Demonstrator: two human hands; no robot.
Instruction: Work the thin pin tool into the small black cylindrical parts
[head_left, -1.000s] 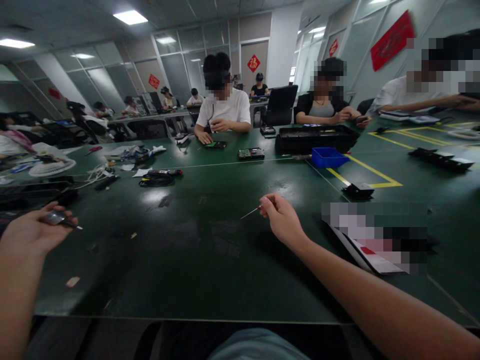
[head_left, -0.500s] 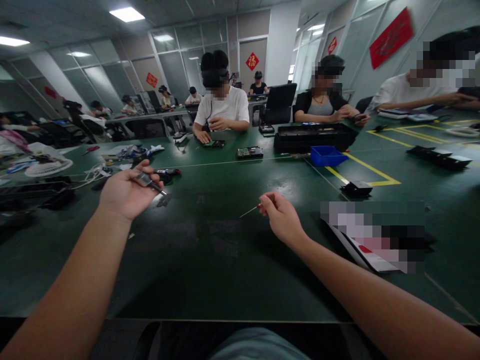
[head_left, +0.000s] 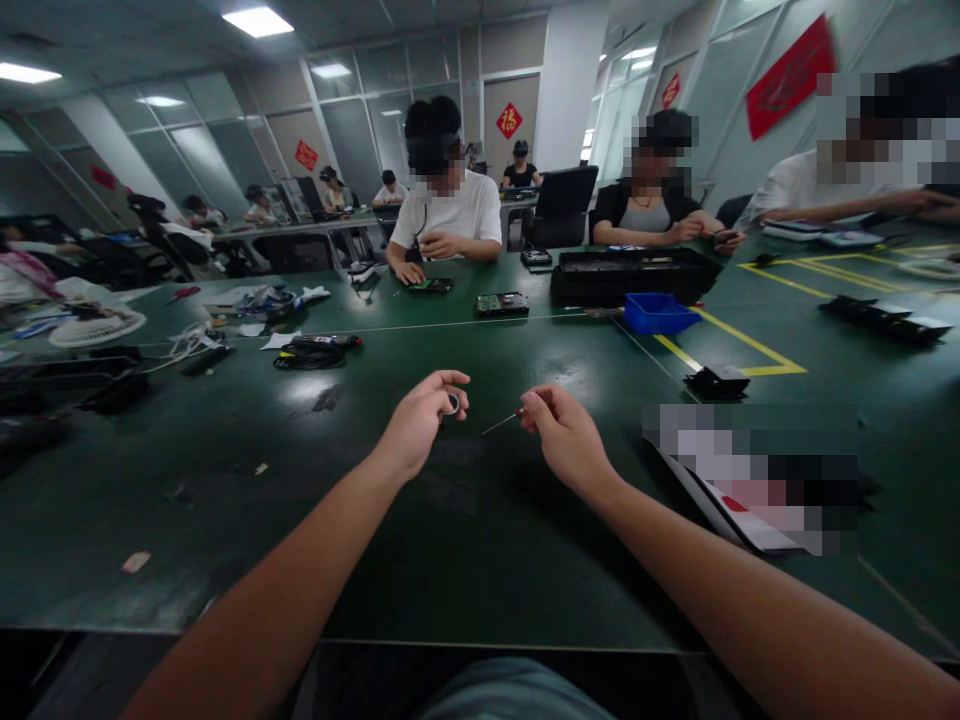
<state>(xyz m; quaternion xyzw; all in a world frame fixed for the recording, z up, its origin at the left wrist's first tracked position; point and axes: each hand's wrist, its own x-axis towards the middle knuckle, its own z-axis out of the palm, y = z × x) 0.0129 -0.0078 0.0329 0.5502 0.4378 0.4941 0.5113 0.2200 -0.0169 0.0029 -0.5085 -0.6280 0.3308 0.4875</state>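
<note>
My left hand (head_left: 421,418) is curled round a small metal part (head_left: 453,403) with a dark round end, held just above the green table (head_left: 360,520). My right hand (head_left: 564,435) pinches a thin screwdriver (head_left: 501,421) with a red handle, its tip pointing left toward the part. The two hands are close together at the middle of the table, a short gap between them.
A black tray (head_left: 630,275) and a blue bin (head_left: 658,313) stand beyond, with a circuit board (head_left: 501,304) to their left. Cables (head_left: 311,352) lie at the left. Papers (head_left: 742,490) lie at my right. Other people sit across the table.
My left hand has swung from the far left to the middle, bringing the metal part up beside the screwdriver tip. My right hand has stayed in place.
</note>
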